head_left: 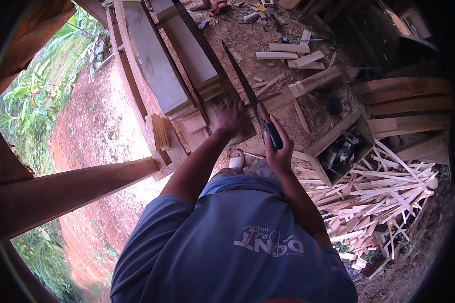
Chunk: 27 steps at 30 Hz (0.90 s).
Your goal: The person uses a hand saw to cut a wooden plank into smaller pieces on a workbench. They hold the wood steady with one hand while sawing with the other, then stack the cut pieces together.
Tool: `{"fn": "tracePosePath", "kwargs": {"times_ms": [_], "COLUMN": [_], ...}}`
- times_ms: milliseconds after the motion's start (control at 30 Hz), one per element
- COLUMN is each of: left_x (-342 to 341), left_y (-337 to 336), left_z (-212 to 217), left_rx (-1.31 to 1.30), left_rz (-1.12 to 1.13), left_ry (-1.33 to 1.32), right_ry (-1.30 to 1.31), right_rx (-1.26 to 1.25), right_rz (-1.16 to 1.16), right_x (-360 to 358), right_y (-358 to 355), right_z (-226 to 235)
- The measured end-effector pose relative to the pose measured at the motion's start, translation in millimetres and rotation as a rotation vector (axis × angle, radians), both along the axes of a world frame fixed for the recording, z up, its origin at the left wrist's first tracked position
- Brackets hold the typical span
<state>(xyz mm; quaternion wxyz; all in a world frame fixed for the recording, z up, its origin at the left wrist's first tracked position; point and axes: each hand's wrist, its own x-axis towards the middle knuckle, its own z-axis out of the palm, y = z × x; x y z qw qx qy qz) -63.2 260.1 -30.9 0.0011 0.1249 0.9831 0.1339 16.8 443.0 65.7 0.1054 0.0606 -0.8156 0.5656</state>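
Head view: R grip (279,146) closed round the handle of a handsaw (243,81), approx. in front of wearer's torso. Blade points up & fwd, tip toward the far shavings, well apart from the timber stack to its L. L grip (230,120) palm down, a bit blurred, over the near end of a dark board (247,132); looks to be resting on it, but can't tell if fingers are wide or pinching. Saw handle is just beside L grip, to its R.

L of dark board: 1 wide pale plank (151,60), running away lengthwise, w/ a narrower plank (189,50) between the 2. Nr their ends, a small ribbed block (159,132). Thick beam (76,194) comes in from L.

R side: open wooden box (333,135) w/ metal bits inside, tilted re: frame; beyond/below it a big loose pile of strips (374,202). Short offcuts (290,48) on shavings-strewn ground, far side. Red tool (219,7) at top edge. Curved boards (409,103) stacked far R.
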Motion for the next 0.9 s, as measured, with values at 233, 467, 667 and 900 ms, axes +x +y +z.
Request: {"fn": "tracePosePath", "kwargs": {"times_ms": [233,467,667,900], "left_x": [5,6,-3,-7], "left_y": [-1,2,14,19], "left_z": [11,8,-7,7], "left_rx": [0.123,0.094,0.071,0.083], "left_rz": [0.003,0.187,0.38,0.429], "left_ry": [-0.17,-0.045,-0.297,-0.365], "right_ry": [-0.019,-0.094,-0.195,-0.274], "right_rx": [0.064,0.076,0.105,0.104], "right_rz": [0.005,-0.015,0.031,0.047], "right_x": [13,16,-6,-18], "right_y": [4,2,-5,-11], "right_z": [15,32,40,48]}}
